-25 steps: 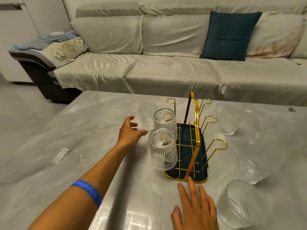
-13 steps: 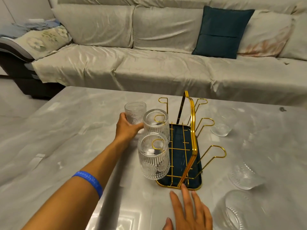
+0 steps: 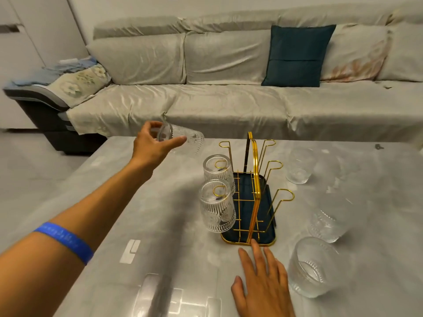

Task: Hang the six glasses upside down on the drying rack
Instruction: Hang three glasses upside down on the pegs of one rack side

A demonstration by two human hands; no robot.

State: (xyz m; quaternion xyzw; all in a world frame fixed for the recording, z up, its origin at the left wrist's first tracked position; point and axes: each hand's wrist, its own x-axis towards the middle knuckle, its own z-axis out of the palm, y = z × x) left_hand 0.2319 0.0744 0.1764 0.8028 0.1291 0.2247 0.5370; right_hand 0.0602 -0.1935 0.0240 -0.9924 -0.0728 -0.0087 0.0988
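Observation:
A gold wire drying rack [image 3: 254, 193] with a dark tray stands mid-table. Two ribbed clear glasses hang upside down on its left hooks, a far one [image 3: 217, 171] and a near one [image 3: 217, 208]. My left hand [image 3: 152, 145] holds a third glass [image 3: 185, 139] lifted off the table and tipped on its side, left of and beyond the rack. My right hand [image 3: 263, 282] lies flat on the table, fingers spread, a fingertip touching the rack's near edge. Three more glasses stand to the rack's right: near [image 3: 312, 267], middle [image 3: 330, 220] and far [image 3: 298, 167].
The grey marble table [image 3: 137, 213] carries the rack and glasses. A covered sofa [image 3: 229, 106] with a dark teal cushion [image 3: 296, 56] runs behind the table. A small dark object [image 3: 377, 146] lies at the table's far right edge.
My left hand closed on the glass standing left of the rack, lifted it and tipped it sideways. My right hand stayed at the rack's near edge.

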